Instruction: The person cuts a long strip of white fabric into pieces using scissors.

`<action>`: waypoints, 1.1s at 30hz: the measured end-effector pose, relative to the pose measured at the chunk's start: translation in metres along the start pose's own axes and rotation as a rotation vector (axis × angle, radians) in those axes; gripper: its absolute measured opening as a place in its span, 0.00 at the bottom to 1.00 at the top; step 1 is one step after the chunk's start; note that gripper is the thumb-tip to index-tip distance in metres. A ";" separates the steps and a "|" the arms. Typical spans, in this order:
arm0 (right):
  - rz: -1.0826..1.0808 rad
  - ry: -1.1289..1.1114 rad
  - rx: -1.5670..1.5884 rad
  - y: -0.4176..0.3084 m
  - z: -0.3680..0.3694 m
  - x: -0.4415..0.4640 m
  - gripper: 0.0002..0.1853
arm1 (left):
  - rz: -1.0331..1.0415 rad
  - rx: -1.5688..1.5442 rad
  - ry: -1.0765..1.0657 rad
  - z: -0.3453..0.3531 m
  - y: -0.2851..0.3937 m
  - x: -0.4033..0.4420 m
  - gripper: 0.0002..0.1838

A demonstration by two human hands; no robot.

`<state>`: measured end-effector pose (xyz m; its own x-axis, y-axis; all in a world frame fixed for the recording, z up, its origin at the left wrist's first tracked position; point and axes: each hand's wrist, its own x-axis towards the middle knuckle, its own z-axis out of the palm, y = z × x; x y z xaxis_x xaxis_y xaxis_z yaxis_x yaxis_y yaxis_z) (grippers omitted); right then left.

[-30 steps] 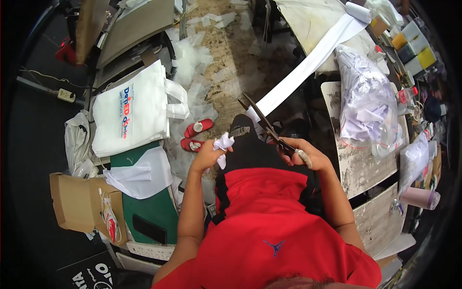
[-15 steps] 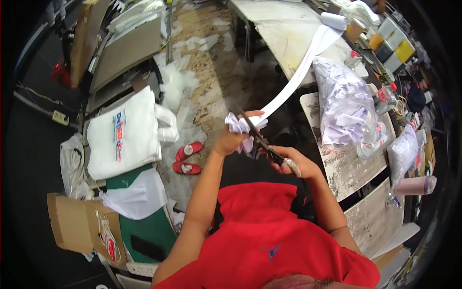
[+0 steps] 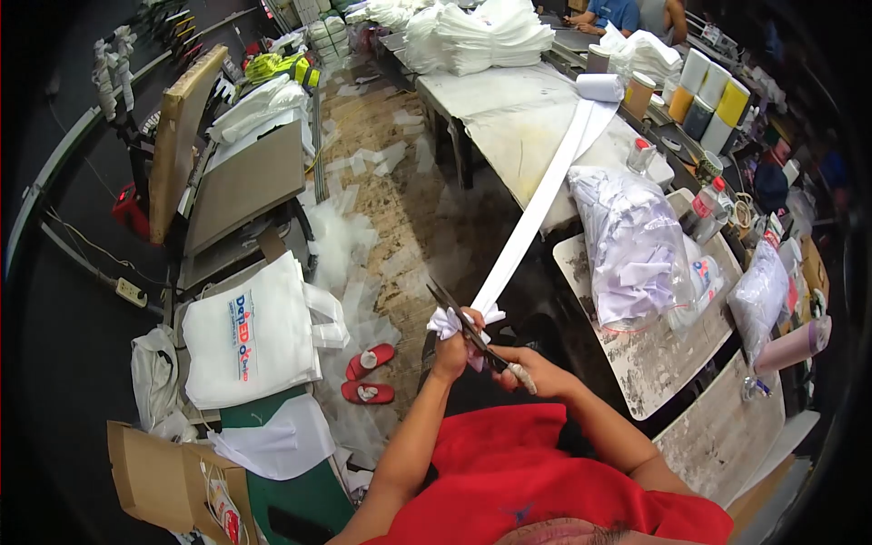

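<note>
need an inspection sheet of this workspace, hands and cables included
Surface: pale, stained worktable, white cylindrical roll on top
Things in work: long white fabric strip stretching between roll and left hand; dark metal scissors
Clutter: translucent whitish scraps and red slippers on the floor
Hands: left grips the strip's bunched part; right hand holds scissors
Cables: thin pale cord near cream outlet block
Surroundings: person in blue shirt at top edge

Hands point(image 3: 450, 357) near together (both curled), arms point(image 3: 411, 436) forward.
</note>
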<state>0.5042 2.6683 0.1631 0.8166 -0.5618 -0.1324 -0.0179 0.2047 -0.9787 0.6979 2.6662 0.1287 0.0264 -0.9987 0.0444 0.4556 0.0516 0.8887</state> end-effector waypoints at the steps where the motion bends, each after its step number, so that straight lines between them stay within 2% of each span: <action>1: -0.010 0.006 0.039 0.008 0.001 0.000 0.32 | 0.038 0.096 0.032 -0.009 -0.011 0.000 0.16; 4: 0.021 -0.056 0.134 0.015 0.000 -0.003 0.32 | 0.093 0.178 0.029 -0.019 -0.021 -0.005 0.15; 8: 0.052 -0.063 0.146 0.012 0.004 -0.011 0.29 | 0.084 0.151 0.068 -0.025 -0.035 -0.011 0.06; 10: 0.064 -0.012 0.164 0.012 0.007 -0.013 0.24 | 0.062 0.158 0.074 -0.026 -0.037 -0.015 0.06; 12: 0.097 -0.041 0.134 0.025 0.005 -0.010 0.28 | 0.044 0.163 0.090 -0.022 -0.033 -0.019 0.07; 14: 0.034 -0.053 0.147 0.036 0.004 -0.006 0.31 | -0.149 0.215 0.027 -0.016 -0.023 -0.027 0.08; 15: 0.078 -0.108 0.174 0.036 0.001 -0.005 0.35 | -0.058 0.269 -0.001 -0.023 -0.034 -0.025 0.09; 16: 0.075 -0.109 0.177 0.038 0.002 -0.005 0.35 | -0.059 0.273 0.000 -0.029 -0.043 -0.024 0.09; 19: 0.076 -0.064 0.180 0.047 0.008 -0.006 0.32 | 0.032 0.221 0.003 -0.034 -0.050 -0.024 0.09; 21: 0.017 -0.023 0.211 0.050 0.015 -0.005 0.27 | -0.130 0.097 0.005 -0.034 -0.044 -0.028 0.08; 22: 0.015 -0.022 0.208 0.040 0.019 -0.008 0.27 | -0.128 0.097 0.003 -0.032 -0.041 -0.028 0.08; 24: 0.147 0.066 0.181 0.020 0.029 -0.018 0.24 | -0.036 0.355 0.050 -0.030 -0.039 -0.030 0.07; 26: 0.144 0.098 0.126 0.025 0.033 -0.020 0.21 | 0.004 0.336 0.019 -0.035 -0.048 -0.034 0.06; 28: 0.106 0.071 0.071 0.026 0.027 -0.026 0.22 | 0.083 0.302 -0.048 -0.030 -0.040 -0.035 0.06; 29: 0.057 -0.006 0.180 0.024 0.017 -0.032 0.27 | 0.004 0.270 0.129 -0.024 -0.038 -0.044 0.03; 30: 0.062 -0.101 0.136 0.013 0.006 -0.037 0.29 | 0.001 0.272 0.133 -0.031 -0.036 -0.046 0.03; 32: 0.141 -0.189 0.048 -0.002 -0.018 -0.055 0.29 | 0.081 0.252 0.084 -0.057 -0.027 -0.054 0.02; 33: 0.225 -0.200 -0.017 -0.010 -0.029 -0.062 0.30 | 0.049 0.240 0.112 -0.063 -0.017 -0.060 0.02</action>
<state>0.4365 2.6778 0.1768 0.8884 -0.3348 -0.3141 -0.2193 0.2916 -0.9311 0.7448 2.7251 0.0819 0.1473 -0.9878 0.0514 0.2272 0.0844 0.9702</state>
